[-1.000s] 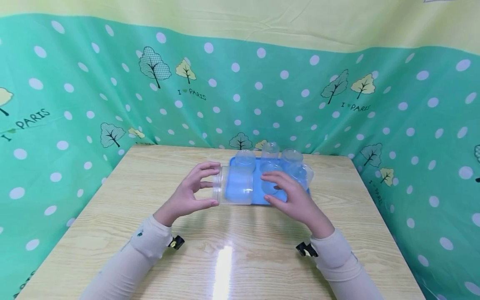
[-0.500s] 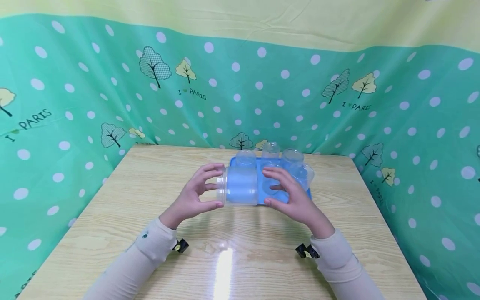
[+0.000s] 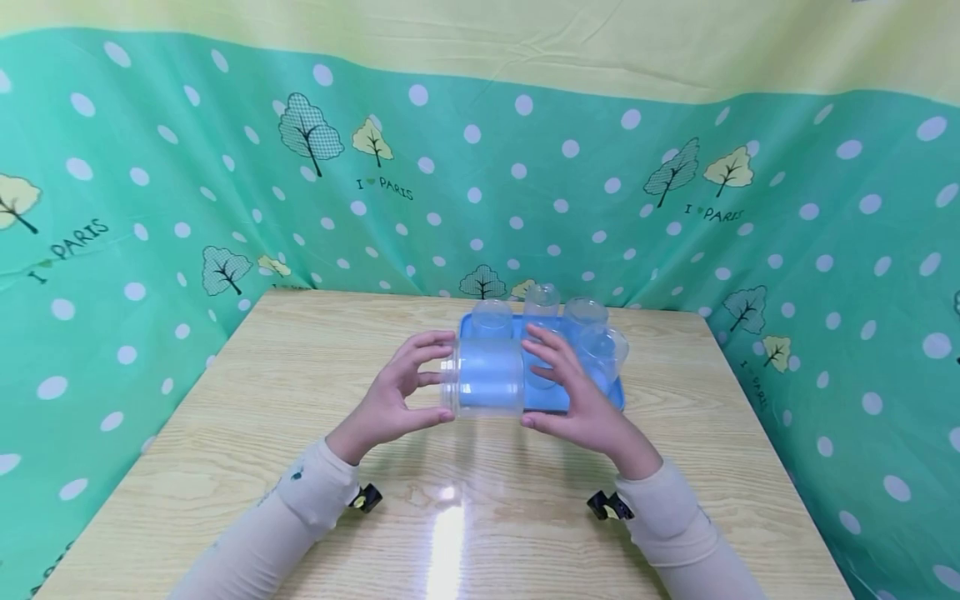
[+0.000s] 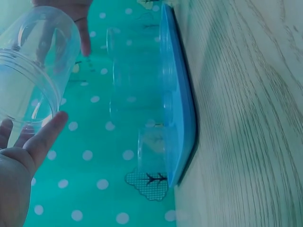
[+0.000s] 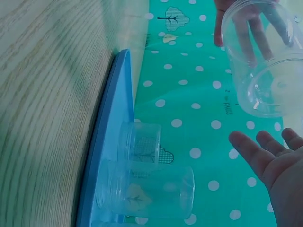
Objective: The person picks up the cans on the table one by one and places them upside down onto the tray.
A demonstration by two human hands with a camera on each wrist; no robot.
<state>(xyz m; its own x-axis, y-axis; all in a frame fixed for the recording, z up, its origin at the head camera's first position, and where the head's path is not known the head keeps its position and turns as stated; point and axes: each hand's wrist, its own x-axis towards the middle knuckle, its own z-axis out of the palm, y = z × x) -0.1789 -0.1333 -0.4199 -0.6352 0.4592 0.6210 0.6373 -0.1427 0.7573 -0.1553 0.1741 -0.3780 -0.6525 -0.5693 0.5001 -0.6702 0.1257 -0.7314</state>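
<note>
A large clear plastic jar (image 3: pixel 489 375) is held on its side above the table, its threaded mouth facing left. My left hand (image 3: pixel 390 396) grips that mouth end, thumb below and fingers above. In the left wrist view the thumb (image 4: pixel 49 137) lies along the jar's threaded rim (image 4: pixel 33 71). My right hand (image 3: pixel 581 400) is at the jar's closed base with fingers spread and bent. The right wrist view shows a gap between the nearest right fingertip (image 5: pixel 236 138) and the jar (image 5: pixel 251 90).
Behind the jar a blue tray (image 3: pixel 615 395) lies on the wooden table (image 3: pixel 337 350). Several clear plastic containers (image 3: pixel 542 304) stand on it, one at the right (image 3: pixel 617 354) leaning outward. A green dotted curtain (image 3: pixel 480 192) hangs round the back and sides.
My left hand has carried the jar slightly right and toward me. The right hand has shifted a little left, and its fingers have come up to the jar's base end.
</note>
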